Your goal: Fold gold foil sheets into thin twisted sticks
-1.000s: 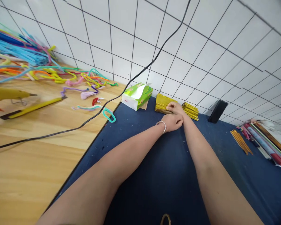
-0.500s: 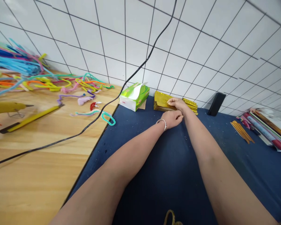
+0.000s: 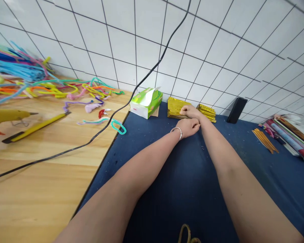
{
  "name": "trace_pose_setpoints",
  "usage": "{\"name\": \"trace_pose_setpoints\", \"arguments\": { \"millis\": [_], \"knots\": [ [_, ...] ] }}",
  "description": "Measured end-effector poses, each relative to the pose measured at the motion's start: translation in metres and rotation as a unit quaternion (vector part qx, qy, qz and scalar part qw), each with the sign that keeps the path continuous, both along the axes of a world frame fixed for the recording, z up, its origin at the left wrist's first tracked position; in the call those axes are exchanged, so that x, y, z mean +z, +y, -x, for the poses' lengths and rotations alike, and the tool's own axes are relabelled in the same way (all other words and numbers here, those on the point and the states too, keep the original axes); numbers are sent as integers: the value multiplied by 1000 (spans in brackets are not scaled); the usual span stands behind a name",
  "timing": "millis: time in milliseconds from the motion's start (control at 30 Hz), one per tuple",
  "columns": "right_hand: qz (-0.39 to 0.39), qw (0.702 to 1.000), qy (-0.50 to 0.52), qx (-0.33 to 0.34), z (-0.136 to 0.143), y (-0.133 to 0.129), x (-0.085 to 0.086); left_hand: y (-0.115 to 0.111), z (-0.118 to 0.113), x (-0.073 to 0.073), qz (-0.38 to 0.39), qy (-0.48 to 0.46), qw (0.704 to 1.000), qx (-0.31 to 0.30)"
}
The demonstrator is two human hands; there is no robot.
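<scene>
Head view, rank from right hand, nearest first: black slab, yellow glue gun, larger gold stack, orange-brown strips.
From the right hand:
1. Larger gold stack: right at the hand, just to its left.
2. Black slab: to the right, by the wall.
3. Orange-brown strips: farther right.
4. Yellow glue gun: far left.

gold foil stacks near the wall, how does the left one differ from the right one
Surface: the left gold foil stack shows a broad, fairly flat top, while the right gold foil stack shows narrow, ridged layers.
Size: the left stack looks larger in view than the right stack.
Hand: the right hand partly covers the left stack; the right stack lies beyond the wrist.
Both are shiny gold and rest on the dark blue surface.
</scene>
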State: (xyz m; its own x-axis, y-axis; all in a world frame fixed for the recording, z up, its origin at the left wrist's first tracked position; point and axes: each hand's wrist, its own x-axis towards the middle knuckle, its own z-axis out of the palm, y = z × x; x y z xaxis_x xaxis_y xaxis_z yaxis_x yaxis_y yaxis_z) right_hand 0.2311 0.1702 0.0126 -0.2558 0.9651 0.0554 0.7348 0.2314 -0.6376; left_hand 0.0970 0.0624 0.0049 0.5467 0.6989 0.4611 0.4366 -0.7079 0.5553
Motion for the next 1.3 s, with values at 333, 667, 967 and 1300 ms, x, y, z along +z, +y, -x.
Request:
{"name": "trace_pose_setpoints", "arguments": {
  "millis": [333,667,967,1300],
  "knots": [
    [-75,996,34,-34,-12,-3,13,3,-2,-3,2,-4,1000,-1],
    [-231,950,148,-148,-20,-9,37,5,-1,-4,15,-24,1000,0],
    [-207,928,288,-111,-61,-74,73,12,-2,-10,31,-166,985,37],
    [96,931,350,-30,-86,-173,65,-9,-11,-3,137,-353,922,-78]
  ]
}}
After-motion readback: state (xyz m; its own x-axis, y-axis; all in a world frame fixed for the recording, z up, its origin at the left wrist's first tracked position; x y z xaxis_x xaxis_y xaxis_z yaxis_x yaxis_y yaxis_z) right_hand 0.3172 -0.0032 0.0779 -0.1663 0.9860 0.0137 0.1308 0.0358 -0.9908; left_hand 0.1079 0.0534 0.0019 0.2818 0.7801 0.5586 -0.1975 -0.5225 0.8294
